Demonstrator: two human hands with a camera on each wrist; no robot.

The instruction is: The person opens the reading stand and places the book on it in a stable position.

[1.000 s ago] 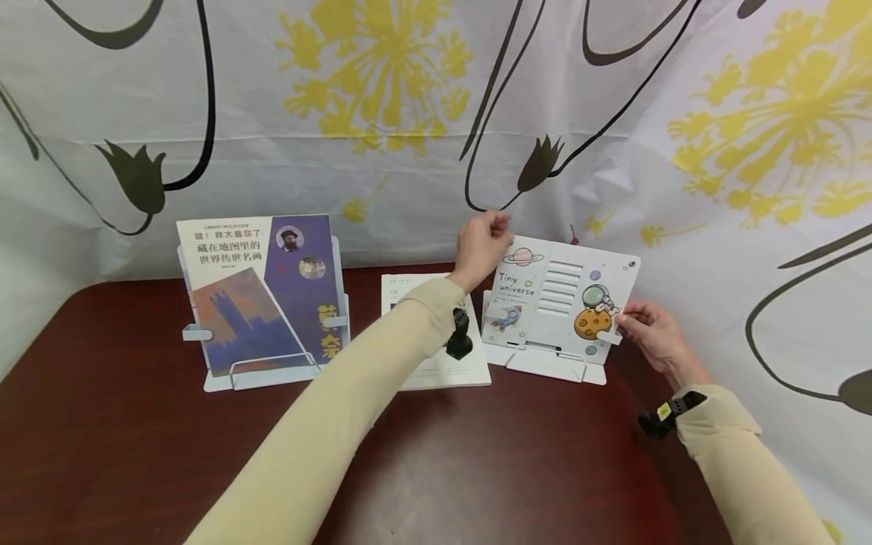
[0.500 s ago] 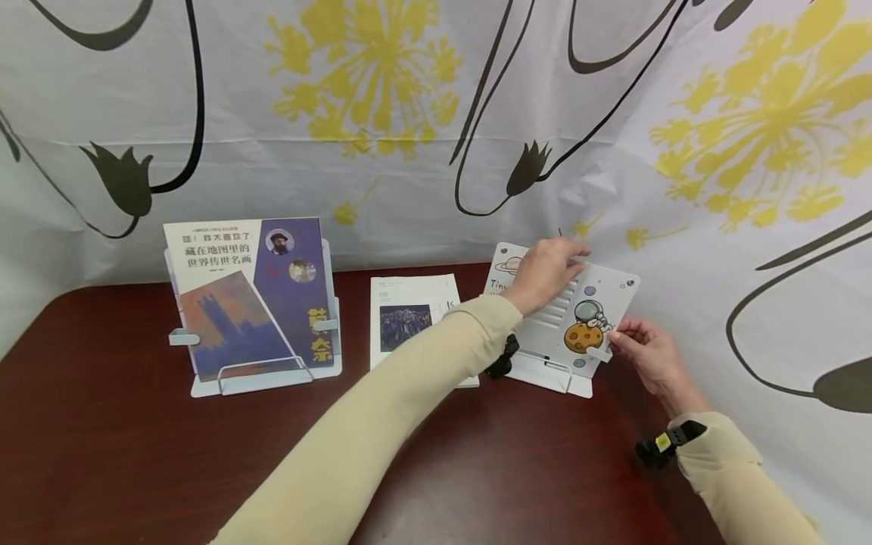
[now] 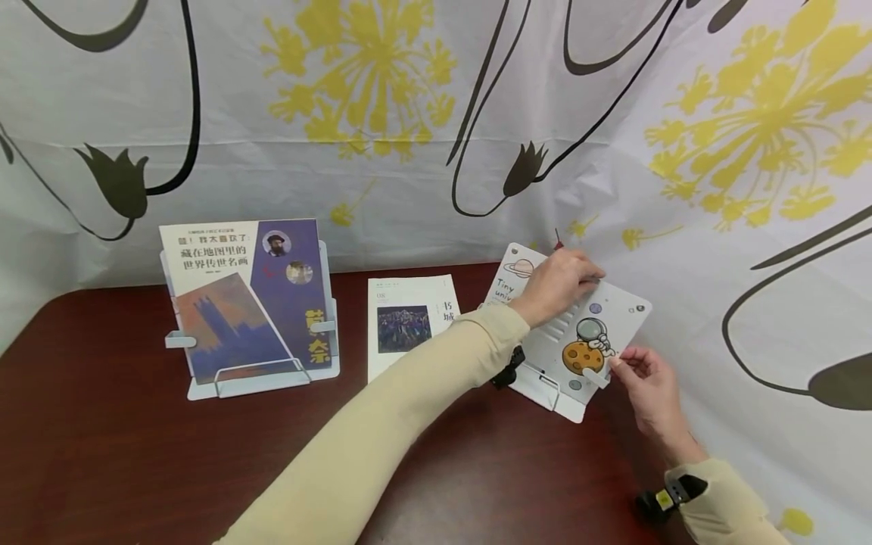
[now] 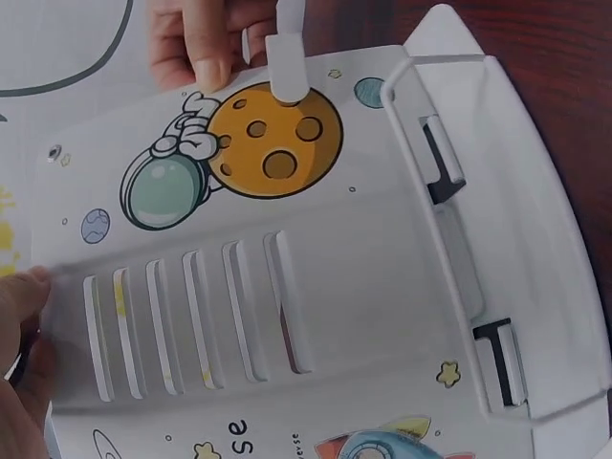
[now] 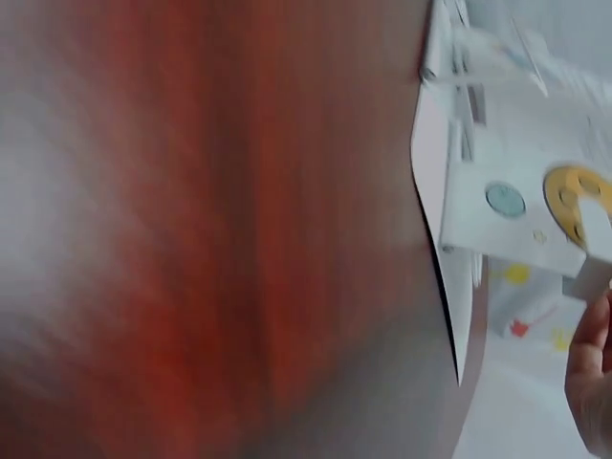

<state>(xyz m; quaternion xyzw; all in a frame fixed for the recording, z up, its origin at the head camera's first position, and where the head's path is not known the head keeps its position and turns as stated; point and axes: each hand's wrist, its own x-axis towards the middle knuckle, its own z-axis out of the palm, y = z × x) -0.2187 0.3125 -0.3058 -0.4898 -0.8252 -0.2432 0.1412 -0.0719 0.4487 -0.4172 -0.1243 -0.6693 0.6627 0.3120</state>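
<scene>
A white book stand (image 3: 617,304) printed with an astronaut, an orange moon and "Tiny universe" stands at an angle on the right of the table. My left hand (image 3: 560,284) pinches the middle of its top edge; in the left wrist view, the thumb of the left hand (image 4: 21,330) lies on the front. At the stand's right edge, my right hand (image 3: 649,390) pinches the board beside the small white page clip (image 3: 596,378). A wire page holder (image 4: 430,258) runs along the stand's lower lip. My left forearm covers part of the stand's left side.
A second stand (image 3: 197,392) at the left bears a purple and white art book (image 3: 286,295). Between the stands lies a white book (image 3: 409,291) with a dark picture, partly behind my left sleeve. A patterned cloth (image 3: 381,197) hangs behind the dark red table (image 3: 136,462).
My left hand has moved right from the stand's top left corner to the middle of its top edge. The stand has turned, its right side coming nearer, with my right hand still on that edge.
</scene>
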